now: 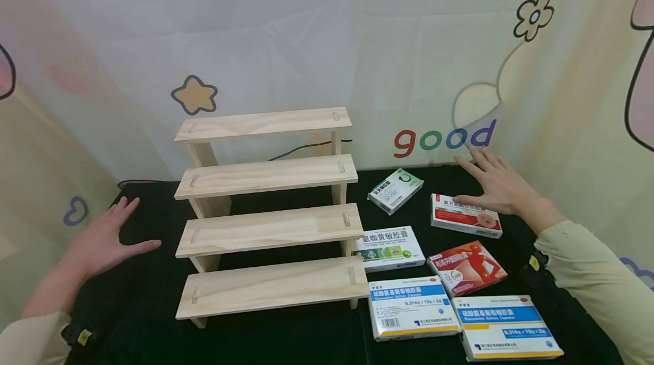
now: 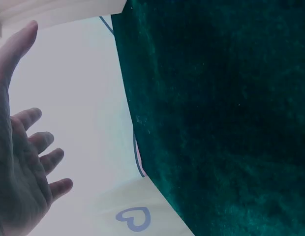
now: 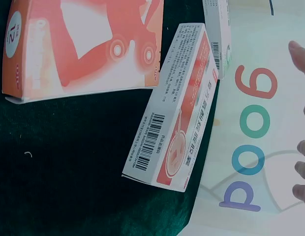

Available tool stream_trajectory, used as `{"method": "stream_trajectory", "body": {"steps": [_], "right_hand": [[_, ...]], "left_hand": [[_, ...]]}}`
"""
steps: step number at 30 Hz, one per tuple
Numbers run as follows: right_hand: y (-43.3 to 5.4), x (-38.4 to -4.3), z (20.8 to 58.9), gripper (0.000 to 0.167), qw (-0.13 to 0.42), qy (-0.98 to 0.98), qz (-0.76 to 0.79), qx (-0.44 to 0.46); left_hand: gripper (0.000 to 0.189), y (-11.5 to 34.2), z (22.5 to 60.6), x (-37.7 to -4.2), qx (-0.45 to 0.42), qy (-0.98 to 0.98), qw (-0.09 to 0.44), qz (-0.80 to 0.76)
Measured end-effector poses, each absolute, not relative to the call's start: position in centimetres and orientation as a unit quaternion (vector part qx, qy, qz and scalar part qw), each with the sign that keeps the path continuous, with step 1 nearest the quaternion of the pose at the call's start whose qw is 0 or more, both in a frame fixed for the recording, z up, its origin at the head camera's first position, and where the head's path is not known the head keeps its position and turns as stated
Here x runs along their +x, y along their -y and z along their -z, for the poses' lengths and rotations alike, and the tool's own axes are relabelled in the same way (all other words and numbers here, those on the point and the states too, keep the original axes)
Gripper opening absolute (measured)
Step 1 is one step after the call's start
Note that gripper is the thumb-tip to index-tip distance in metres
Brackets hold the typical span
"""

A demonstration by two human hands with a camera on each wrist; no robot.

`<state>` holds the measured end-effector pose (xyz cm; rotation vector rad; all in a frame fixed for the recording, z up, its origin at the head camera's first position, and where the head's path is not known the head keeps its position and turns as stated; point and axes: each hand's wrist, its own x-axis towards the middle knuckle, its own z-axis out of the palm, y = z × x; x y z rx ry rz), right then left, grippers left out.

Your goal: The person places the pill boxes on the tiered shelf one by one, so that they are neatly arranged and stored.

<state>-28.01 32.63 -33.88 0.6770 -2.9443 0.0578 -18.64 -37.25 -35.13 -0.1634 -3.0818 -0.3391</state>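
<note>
My left hand [image 1: 104,240] is held out left of a stepped wooden rack [image 1: 271,231], thumb and fingers spread, touching nothing. In the left wrist view the same hand [image 2: 19,172] holds nothing. On the right, my other hand [image 1: 498,183] hangs with spread fingers above or just behind a red-and-white medicine box [image 1: 466,217]; the right wrist view shows that box [image 3: 169,108] apart from the fingertips [image 3: 302,147]. Around it lie a green-and-white box [image 1: 395,190], a white box with a green band [image 1: 390,248], an orange-red box [image 1: 467,267] and two blue-and-white boxes [image 1: 414,308] [image 1: 506,328].
A dark green cloth [image 1: 286,342] covers the table. The rack has several bare shelves and overlaps the green-banded box in view. A printed curtain [image 1: 306,58] hangs behind and at both sides. A thin black cable [image 1: 301,150] runs behind the rack.
</note>
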Motion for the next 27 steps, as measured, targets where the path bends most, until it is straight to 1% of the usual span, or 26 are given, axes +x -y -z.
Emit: {"method": "stream_trajectory", "body": {"steps": [8,17,22,27], "right_hand": [[-32.2,-28.0,33.6,0.089,0.062,0.973,-0.026,0.222],[-31.7,-28.0,33.6,0.087,0.066,0.97,-0.036,0.23],[-31.3,-27.8,33.8,0.085,0.064,0.968,-0.046,0.237],[-30.5,-27.7,34.0,0.085,0.068,0.967,-0.045,0.24]], "left_hand": [[0.102,36.7,35.2,-17.6,-0.047,0.988,-0.021,0.143],[0.103,36.1,35.5,-16.5,-0.048,0.985,-0.036,0.164],[0.098,35.7,35.7,-15.6,-0.046,0.98,-0.062,0.185],[0.088,35.3,36.1,-15.1,-0.058,0.966,-0.091,0.236]]}}
